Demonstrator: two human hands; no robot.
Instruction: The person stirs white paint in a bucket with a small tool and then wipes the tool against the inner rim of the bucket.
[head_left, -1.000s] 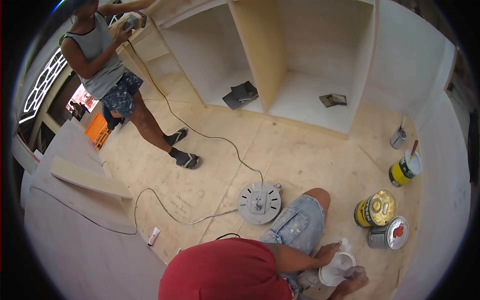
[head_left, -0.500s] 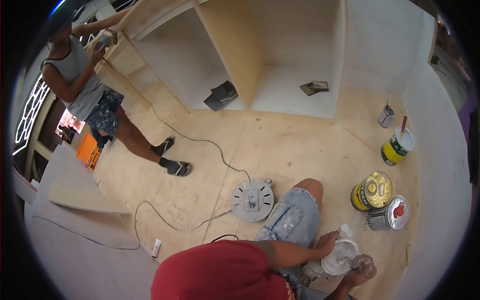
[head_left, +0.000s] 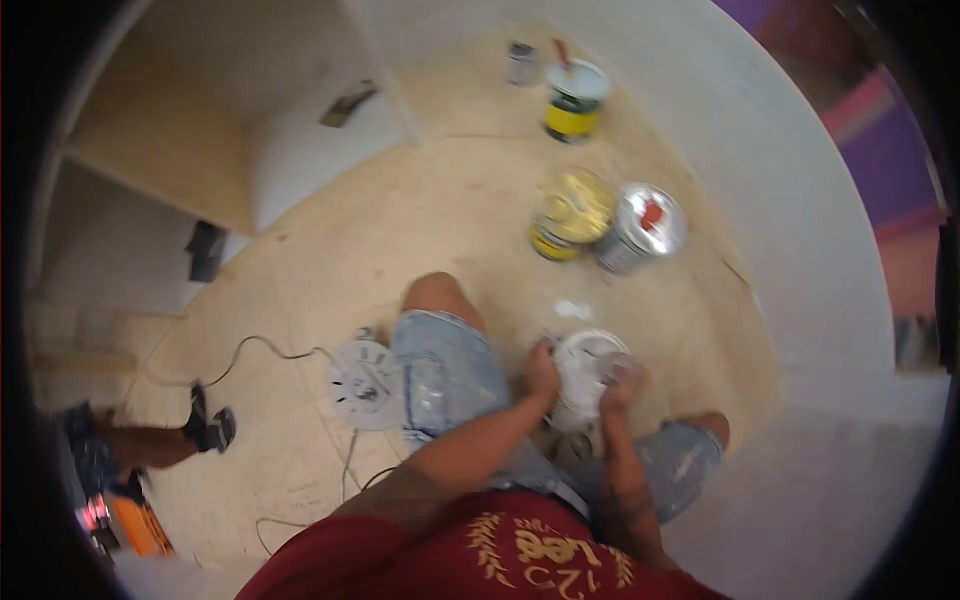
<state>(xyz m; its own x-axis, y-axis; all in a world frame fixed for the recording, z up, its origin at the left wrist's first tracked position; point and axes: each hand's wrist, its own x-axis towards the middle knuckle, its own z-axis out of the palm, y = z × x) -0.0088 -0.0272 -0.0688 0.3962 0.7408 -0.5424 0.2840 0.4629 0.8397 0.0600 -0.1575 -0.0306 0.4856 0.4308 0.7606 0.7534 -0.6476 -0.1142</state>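
A single head-worn camera looks steeply down from above the wearer's red shirt [head_left: 480, 570], which fills the bottom edge. Its wide, dark-rimmed, slightly blurred view faces out over the floor [head_left: 350, 265], with the white bucket [head_left: 575, 400] close, right of centre, and the cabinet [head_left: 165, 135] farther off, upper left.

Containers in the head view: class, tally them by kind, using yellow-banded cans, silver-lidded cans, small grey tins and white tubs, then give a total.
Yellow-banded cans: 2
Silver-lidded can: 1
Small grey tin: 1
White tub: 1
Total: 5
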